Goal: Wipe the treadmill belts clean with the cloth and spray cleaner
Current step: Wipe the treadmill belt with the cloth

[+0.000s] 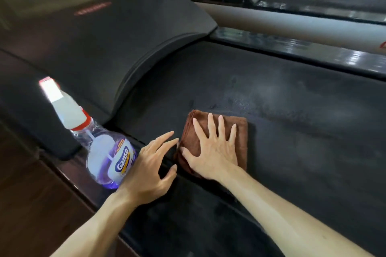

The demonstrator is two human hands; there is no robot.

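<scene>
Left hand (146,175) hovering, right hand (215,152) flat — cloth (240,137)

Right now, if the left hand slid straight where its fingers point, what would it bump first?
Probably the near left edge of the brown cloth, where the left hand fingertips nearly touch it; depth is unclear.

Treadmill belt (271,131) under folded brown cloth (240,131); spray bottle (104,152) beside.

1. We have a single head view, looking forward and steeply down from above the near left edge of the treadmill belt (271,110).
2. We sit close: both forearms enter from the bottom edge.
3. The motor cover (117,44) fills the upper left.
</scene>
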